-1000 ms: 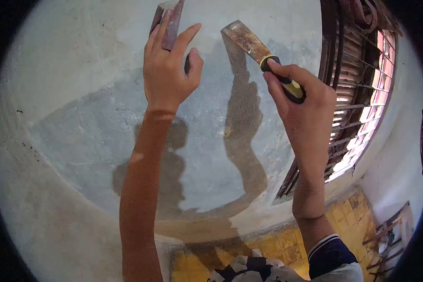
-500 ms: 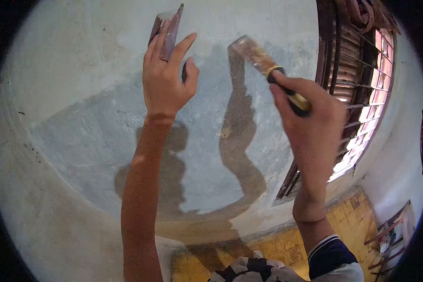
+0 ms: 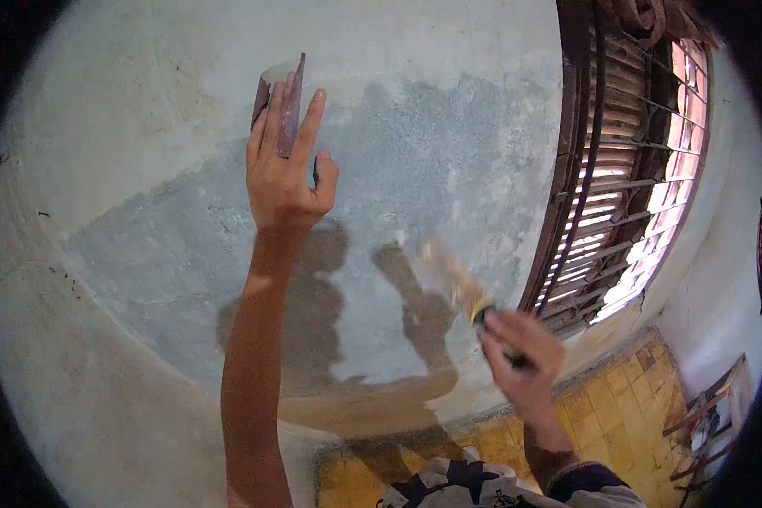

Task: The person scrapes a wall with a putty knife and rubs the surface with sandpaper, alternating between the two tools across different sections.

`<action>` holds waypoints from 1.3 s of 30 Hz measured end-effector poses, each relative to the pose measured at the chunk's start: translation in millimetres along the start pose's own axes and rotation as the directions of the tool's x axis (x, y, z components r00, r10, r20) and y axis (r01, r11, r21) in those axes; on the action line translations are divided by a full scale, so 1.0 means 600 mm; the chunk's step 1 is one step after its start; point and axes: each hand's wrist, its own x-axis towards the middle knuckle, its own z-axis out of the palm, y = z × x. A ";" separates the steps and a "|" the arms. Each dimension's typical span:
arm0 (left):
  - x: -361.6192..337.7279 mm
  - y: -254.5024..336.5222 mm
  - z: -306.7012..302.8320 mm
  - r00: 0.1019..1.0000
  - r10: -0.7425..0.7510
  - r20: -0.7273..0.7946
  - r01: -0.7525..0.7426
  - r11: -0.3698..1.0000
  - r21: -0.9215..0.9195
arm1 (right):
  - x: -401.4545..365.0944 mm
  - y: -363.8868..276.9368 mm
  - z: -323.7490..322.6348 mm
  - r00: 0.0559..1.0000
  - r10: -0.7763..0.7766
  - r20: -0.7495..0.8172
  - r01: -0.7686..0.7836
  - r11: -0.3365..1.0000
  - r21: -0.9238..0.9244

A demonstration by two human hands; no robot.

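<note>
My left hand (image 3: 288, 173) is raised against the wall (image 3: 169, 220), back of the hand toward me. A folded brown sheet, perhaps sandpaper, (image 3: 289, 118) is threaded between its fingers; the index finger and thumb stand apart from it. Lower and to the right, my right hand (image 3: 525, 360) is closed around the black and yellow handle of a scraper (image 3: 457, 279). The scraper's broad blade is smeared by motion and points up and left toward the grey-blue patch of wall. Whether it touches the wall cannot be made out.
A dark shuttered window (image 3: 622, 195) with metal bars is at the right. Yellow floor tiles (image 3: 601, 415) show below. A wooden frame-like object (image 3: 711, 423) stands at the lower right. Shadows of my head and arms fall on the wall.
My right hand has swept down with the scraper, from near the top of the grey-blue patch to its lower part. My left hand, with the brown sheet, appears slightly lower and further left.
</note>
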 end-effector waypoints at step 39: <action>0.132 0.218 0.140 0.956 -0.022 0.292 -0.071 0.950 0.304 | -0.387 0.224 -0.056 0.630 0.628 0.456 -0.659 0.744 -0.113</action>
